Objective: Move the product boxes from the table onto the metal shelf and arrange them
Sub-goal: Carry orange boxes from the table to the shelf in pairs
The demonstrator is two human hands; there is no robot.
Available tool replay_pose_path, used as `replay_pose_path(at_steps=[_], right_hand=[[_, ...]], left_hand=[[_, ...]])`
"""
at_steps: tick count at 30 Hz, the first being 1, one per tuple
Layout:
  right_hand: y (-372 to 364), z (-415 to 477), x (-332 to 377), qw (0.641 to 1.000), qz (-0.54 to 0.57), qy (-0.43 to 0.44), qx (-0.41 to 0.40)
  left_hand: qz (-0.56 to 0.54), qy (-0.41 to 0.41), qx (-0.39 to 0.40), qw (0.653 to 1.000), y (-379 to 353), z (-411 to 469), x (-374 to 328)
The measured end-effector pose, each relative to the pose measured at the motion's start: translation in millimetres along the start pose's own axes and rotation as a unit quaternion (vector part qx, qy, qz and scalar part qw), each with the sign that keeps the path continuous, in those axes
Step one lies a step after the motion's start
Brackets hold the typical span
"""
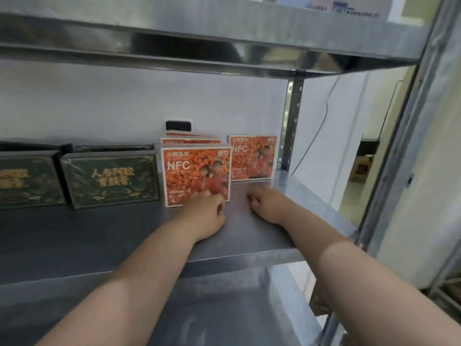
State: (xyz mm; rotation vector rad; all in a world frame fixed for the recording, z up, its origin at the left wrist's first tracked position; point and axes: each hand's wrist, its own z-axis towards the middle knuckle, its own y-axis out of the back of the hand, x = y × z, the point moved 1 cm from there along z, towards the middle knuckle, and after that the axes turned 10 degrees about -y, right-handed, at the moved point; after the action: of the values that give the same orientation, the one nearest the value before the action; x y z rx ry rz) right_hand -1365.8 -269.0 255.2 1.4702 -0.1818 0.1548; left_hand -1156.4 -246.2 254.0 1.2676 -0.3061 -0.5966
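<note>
Both my arms reach onto the middle board of the metal shelf (249, 243). An orange NFC box (192, 171) stands upright at the front of a row of like boxes. My left hand (204, 213) lies on the board right in front of it, curled fingers touching its lower right corner. A further orange box (252, 158) stands alone at the back right. My right hand (267, 203) rests on the bare board in front of that box, fingers loosely curled, holding nothing. Two dark green boxes with gold lettering (109, 181) (27, 183) stand to the left.
The shelf above (199, 46) hangs low over the boxes. A perforated upright post (290, 126) stands at the back right and a thicker one (404, 146) at the front right. A small black object (178, 126) sits on the wall behind the orange row.
</note>
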Motion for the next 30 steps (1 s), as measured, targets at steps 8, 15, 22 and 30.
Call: replay_pose_path(at_steps=[8, 15, 22, 30], right_hand=[[2.2, -112.5, 10.3, 0.995, -0.056, -0.086, -0.01], [-35.8, -237.6, 28.1, 0.99, -0.025, -0.119, -0.069], [-109.9, -398.2, 30.5, 0.977, -0.042, -0.208, 0.005], [-211.2, -623.5, 56.0, 0.921, 0.036, -0.377, 0.094]], left_hand=[[-0.01, -0.044, 0.152, 0.987, -2.5, -36.4, -17.6], [0.108, -0.194, 0.06, 0.973, -9.2, -118.8, -51.9], [0.017, -0.359, 0.094, 0.928, -66.9, -235.1, -93.3], [-0.063, -0.439, 0.264, 0.857, -136.7, -389.7, -187.7]])
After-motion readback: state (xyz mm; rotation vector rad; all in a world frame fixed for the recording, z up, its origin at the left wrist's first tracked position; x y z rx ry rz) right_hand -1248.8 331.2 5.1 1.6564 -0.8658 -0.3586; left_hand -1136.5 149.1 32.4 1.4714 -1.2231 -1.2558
